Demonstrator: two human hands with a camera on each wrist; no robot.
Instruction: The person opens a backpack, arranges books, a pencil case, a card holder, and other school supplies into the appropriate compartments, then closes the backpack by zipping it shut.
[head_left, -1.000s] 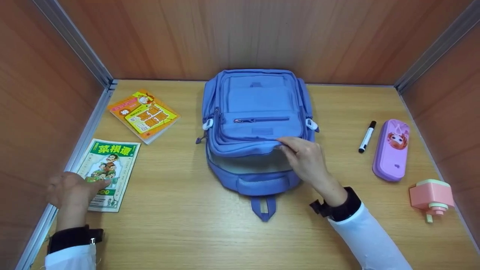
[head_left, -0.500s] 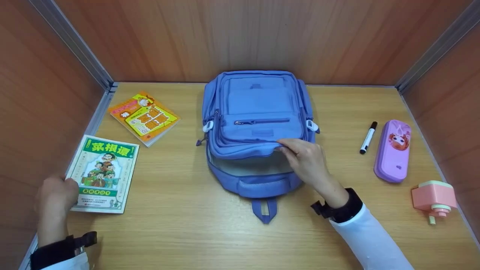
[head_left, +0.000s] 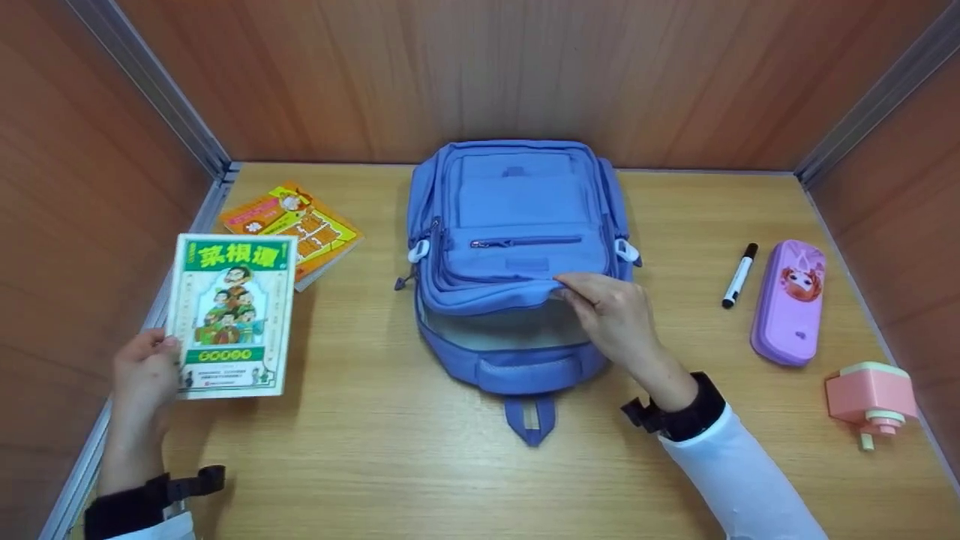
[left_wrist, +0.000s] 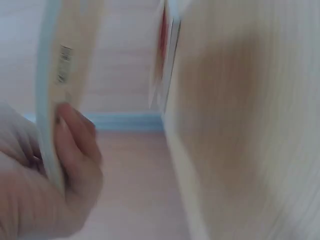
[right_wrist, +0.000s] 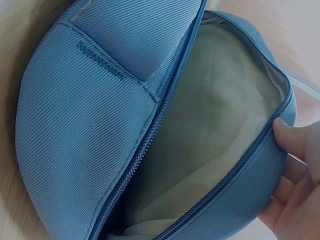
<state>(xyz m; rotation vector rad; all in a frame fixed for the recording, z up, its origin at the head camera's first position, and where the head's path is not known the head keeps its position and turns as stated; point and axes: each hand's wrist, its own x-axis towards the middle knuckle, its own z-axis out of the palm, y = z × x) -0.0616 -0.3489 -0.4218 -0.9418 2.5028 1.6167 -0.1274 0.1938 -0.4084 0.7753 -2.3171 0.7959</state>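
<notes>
From far off, I look first through the head camera. The person's left hand [head_left: 146,367] is on the left side of the bench [head_left: 375,465], pinching a green and white book [head_left: 232,315] by its left edge, down near the corner. The thumb is on the front cover. The book is up off the bench and hides part of an orange book [head_left: 330,232] at the far left. Its long way runs near to far.

The big thing for me is where the blue backpack [head_left: 517,199] lies: off to the right of that hand, with its wide mouth [head_left: 495,330] at the near end. The mouth runs left to right, so the book's long way points across it, and the two are well apart. The right hand [head_left: 611,311] is much nearer. It pinches the top lip [head_left: 487,301] toward the right and holds it up. Over on the right are a marker [head_left: 740,276], a purple pencil case [head_left: 784,322] and a pink box [head_left: 862,394].

The left wrist view is blurry. The fingers curl round the book's edge, below a small dark label [left_wrist: 65,62]. I cannot tell just how much the book tips.

In the right wrist view, the thumb sits at the zip edge [right_wrist: 200,206], with the other fingers behind the cloth. I see pale lining [right_wrist: 210,100], but the deepest part is too dark to tell.
</notes>
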